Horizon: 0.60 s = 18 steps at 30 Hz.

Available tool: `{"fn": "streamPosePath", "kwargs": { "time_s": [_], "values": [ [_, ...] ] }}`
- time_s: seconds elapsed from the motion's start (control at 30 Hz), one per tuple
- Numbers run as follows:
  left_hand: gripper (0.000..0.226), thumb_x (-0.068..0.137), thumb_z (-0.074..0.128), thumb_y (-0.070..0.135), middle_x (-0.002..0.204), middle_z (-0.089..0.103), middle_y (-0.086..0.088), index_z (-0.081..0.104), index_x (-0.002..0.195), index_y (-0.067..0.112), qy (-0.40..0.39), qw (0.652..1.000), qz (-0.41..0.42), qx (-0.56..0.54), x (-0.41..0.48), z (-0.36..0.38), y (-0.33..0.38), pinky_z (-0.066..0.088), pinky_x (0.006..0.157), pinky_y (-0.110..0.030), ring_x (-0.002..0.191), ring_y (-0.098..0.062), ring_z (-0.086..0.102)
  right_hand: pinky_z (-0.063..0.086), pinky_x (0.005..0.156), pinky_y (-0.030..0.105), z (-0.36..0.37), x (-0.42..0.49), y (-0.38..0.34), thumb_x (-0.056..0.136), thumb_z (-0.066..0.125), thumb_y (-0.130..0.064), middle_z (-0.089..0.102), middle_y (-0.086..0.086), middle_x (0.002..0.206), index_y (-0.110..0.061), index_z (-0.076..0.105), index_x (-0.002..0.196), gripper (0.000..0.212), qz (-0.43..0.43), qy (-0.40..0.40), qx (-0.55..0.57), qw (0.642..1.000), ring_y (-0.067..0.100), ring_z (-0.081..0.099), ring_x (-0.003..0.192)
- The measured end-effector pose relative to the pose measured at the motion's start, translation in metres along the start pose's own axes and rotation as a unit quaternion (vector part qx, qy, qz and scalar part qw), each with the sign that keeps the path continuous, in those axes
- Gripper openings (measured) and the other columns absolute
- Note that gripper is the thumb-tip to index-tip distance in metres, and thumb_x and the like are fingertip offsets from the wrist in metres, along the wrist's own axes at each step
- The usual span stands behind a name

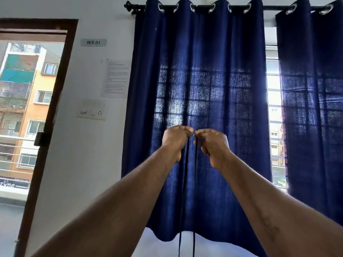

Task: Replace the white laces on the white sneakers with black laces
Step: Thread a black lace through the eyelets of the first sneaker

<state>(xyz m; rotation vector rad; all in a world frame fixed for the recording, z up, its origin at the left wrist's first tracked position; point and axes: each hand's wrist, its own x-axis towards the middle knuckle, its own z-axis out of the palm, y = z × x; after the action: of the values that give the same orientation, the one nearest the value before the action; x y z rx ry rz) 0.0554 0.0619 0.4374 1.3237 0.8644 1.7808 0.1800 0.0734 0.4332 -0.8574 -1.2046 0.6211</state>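
Note:
Both my arms are raised in front of a dark blue curtain. My left hand [175,139] and my right hand [211,143] are held close together at head height, each pinching one end of a black lace [185,182]. The two strands of the lace hang straight down side by side and run out of the bottom of the frame. The white sneakers and white laces are out of view.
A dark blue curtain [204,89] on a black rod covers a barred window. On the left stands an open brown-framed doorway [42,127] to a balcony. The white wall carries a "WS 01" sign [93,42], a printed sheet and a switch plate [91,110].

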Motion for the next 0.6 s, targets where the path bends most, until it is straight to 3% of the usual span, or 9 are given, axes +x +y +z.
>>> {"fn": "streamPosePath", "kwargs": {
  "time_s": [0.07, 0.23, 0.3, 0.43, 0.6],
  "values": [
    [0.012, 0.091, 0.078, 0.013, 0.083, 0.077, 0.011, 0.079, 0.084, 0.023, 0.001, 1.000, 0.014, 0.022, 0.000, -0.007, -0.023, 0.049, 0.082, -0.028, 0.073, -0.004, 0.060, 0.046, 0.060, 0.026, -0.007, -0.009, 0.019, 0.095, 0.063, -0.007, 0.080, -0.001, 0.087, -0.017, 0.079, 0.087, 0.021, -0.004, -0.006, -0.021, 1.000, 0.012, 0.069, 0.072],
    [0.010, 0.088, 0.083, 0.020, 0.086, 0.079, 0.009, 0.076, 0.091, 0.025, -0.009, 0.997, 0.019, 0.074, -0.030, -0.035, -0.112, 0.058, 0.073, -0.030, 0.083, -0.010, 0.069, 0.056, 0.079, 0.033, -0.032, -0.054, 0.101, 0.090, 0.061, -0.007, 0.079, -0.004, 0.086, -0.023, 0.080, 0.082, 0.026, -0.006, -0.046, -0.117, 0.992, 0.019, 0.075, 0.085],
    [0.014, 0.086, 0.084, 0.019, 0.082, 0.077, 0.008, 0.072, 0.091, 0.024, 0.005, 0.995, 0.016, 0.099, -0.050, -0.045, -0.154, 0.058, 0.079, -0.033, 0.079, -0.010, 0.068, 0.058, 0.079, 0.035, -0.042, -0.077, 0.141, 0.089, 0.063, -0.006, 0.079, -0.003, 0.082, -0.025, 0.080, 0.080, 0.027, 0.019, -0.053, -0.139, 0.989, 0.020, 0.074, 0.082],
    [0.019, 0.082, 0.078, 0.012, 0.073, 0.073, 0.004, 0.068, 0.079, 0.027, -0.028, 0.990, -0.018, 0.140, -0.097, -0.065, -0.238, 0.049, 0.063, -0.030, 0.063, -0.011, 0.061, 0.054, 0.081, 0.036, -0.060, -0.130, 0.220, 0.087, 0.064, -0.002, 0.079, -0.007, 0.083, -0.030, 0.079, 0.077, 0.034, 0.082, -0.076, -0.178, 0.978, 0.015, 0.074, 0.082],
    [0.032, 0.088, 0.067, -0.008, 0.071, 0.068, 0.005, 0.074, 0.078, 0.022, -0.072, 0.971, -0.104, 0.204, -0.150, -0.091, -0.321, 0.051, 0.062, -0.032, 0.062, -0.017, 0.062, 0.053, 0.079, 0.031, -0.080, -0.190, 0.296, 0.086, 0.071, -0.007, 0.078, -0.012, 0.084, -0.026, 0.078, 0.076, 0.022, 0.144, -0.104, -0.210, 0.961, 0.009, 0.073, 0.080]
  ]
}}
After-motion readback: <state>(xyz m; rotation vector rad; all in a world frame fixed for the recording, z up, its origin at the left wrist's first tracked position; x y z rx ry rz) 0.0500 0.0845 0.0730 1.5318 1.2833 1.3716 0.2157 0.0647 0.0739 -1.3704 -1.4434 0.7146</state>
